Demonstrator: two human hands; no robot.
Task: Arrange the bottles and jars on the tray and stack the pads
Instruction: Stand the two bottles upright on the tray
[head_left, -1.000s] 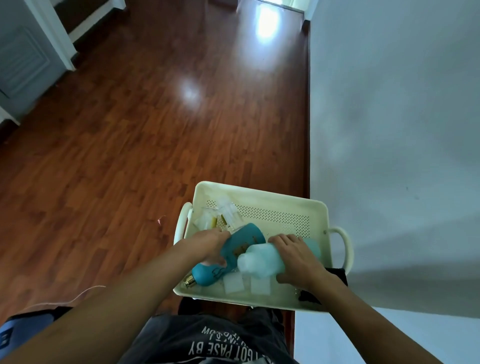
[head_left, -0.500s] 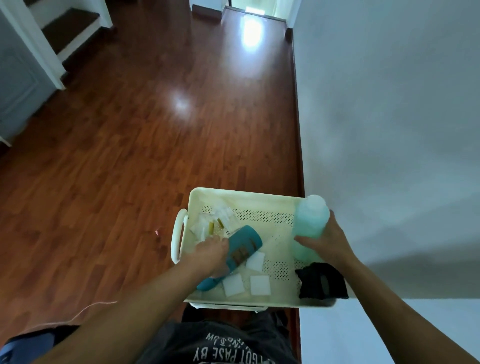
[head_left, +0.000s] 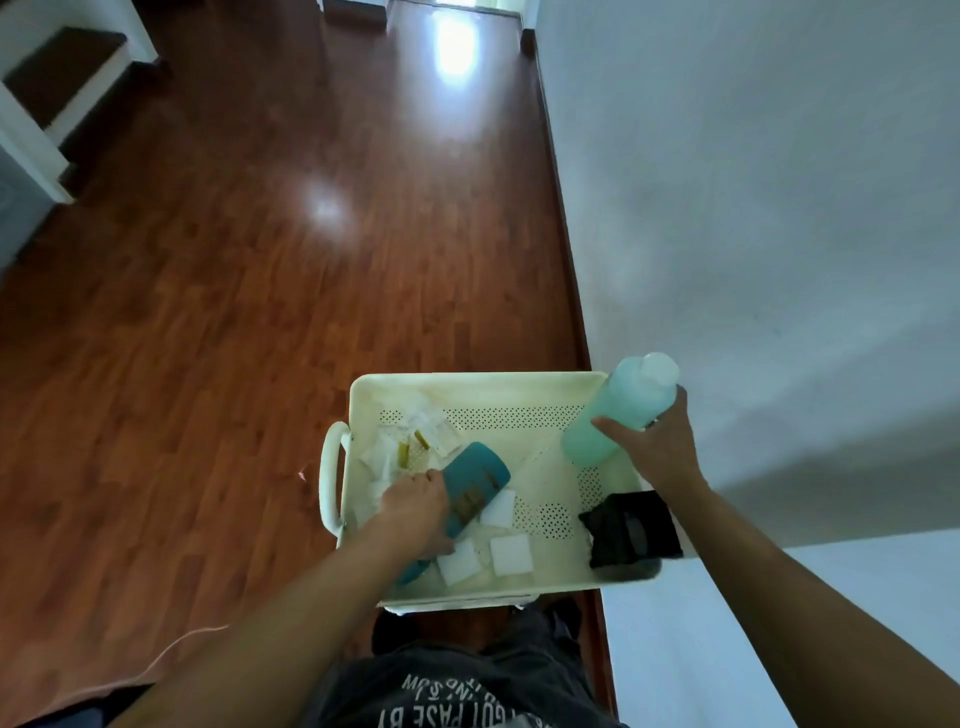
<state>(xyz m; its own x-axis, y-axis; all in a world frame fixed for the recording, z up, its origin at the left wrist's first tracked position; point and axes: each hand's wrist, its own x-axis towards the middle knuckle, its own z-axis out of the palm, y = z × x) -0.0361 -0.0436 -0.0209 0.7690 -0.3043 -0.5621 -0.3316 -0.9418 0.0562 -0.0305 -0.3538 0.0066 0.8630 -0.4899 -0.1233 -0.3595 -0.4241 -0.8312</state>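
- The right hand (head_left: 655, 451) is wrapping around the lower part of a pale green bottle (head_left: 621, 409), fingers closed on it, holding it tilted above the far right corner of the cream tray (head_left: 467, 385).
- The left hand (head_left: 415, 506) is clamping down on a dark teal bottle (head_left: 474, 483) that is lying on its side in the tray, its near end sticking out below the palm.
- White square pads (head_left: 511, 554) are lying loose on the tray floor just beside the teal bottle.
- Small clear packets (head_left: 415, 441) are sitting at the far left of the tray.
- A black object (head_left: 628, 530) is resting at the near right corner.
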